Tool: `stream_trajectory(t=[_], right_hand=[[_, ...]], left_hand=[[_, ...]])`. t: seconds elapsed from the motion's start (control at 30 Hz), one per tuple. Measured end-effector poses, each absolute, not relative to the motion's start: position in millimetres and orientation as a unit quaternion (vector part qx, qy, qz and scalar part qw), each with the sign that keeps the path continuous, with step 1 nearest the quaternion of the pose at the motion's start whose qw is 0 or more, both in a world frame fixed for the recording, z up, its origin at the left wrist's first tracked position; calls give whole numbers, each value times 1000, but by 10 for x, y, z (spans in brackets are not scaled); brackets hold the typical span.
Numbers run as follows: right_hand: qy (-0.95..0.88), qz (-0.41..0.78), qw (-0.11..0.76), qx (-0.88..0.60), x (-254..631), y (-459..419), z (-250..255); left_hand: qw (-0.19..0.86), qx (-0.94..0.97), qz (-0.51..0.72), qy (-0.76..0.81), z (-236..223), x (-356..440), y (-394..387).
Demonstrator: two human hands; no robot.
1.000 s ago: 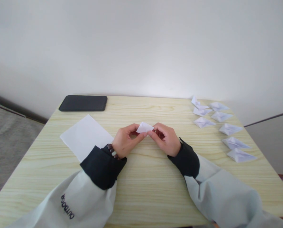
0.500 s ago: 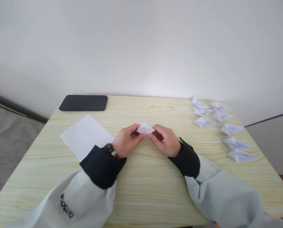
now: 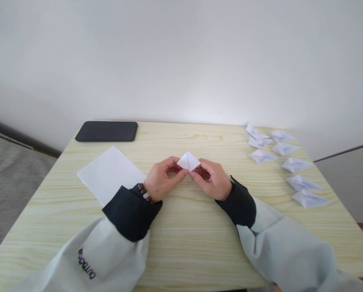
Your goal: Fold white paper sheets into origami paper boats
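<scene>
A small piece of folded white paper (image 3: 188,161), diamond-shaped with a crease down its middle, is pinched between both hands over the middle of the table. My left hand (image 3: 162,177) grips its left side, thumb at the bottom corner. On the other side my right hand (image 3: 212,177) holds it with thumb and bent fingers; the thumb tips nearly meet below the paper. Some fingertips are hidden behind it. White paper sheets (image 3: 110,172) lie flat beside my left wrist, partly covered by the sleeve.
Several folded white paper boats (image 3: 296,165) stand in rough rows on the right of the wooden table (image 3: 187,243). At the back left lies a flat black rectangular object (image 3: 107,132). A white wall (image 3: 181,61) rises behind the table.
The folded paper has tipped up and shifted slightly right between my fingers, so more of its diamond face and centre crease shows. Both hands keep their hold and hardly move.
</scene>
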State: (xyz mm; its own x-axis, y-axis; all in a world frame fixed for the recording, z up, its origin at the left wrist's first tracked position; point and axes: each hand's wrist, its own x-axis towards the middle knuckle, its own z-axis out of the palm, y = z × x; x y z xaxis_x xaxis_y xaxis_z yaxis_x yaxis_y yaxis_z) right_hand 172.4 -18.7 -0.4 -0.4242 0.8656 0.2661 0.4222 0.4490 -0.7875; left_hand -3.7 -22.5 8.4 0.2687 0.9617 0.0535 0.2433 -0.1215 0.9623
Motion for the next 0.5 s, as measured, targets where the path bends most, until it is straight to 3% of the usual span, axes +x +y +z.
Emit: stream_trajectory(t=[0.5], right_hand=[[-796, 287, 334, -415, 1716, -170, -8]], left_hand=[[445, 667, 361, 477, 55, -57, -217]])
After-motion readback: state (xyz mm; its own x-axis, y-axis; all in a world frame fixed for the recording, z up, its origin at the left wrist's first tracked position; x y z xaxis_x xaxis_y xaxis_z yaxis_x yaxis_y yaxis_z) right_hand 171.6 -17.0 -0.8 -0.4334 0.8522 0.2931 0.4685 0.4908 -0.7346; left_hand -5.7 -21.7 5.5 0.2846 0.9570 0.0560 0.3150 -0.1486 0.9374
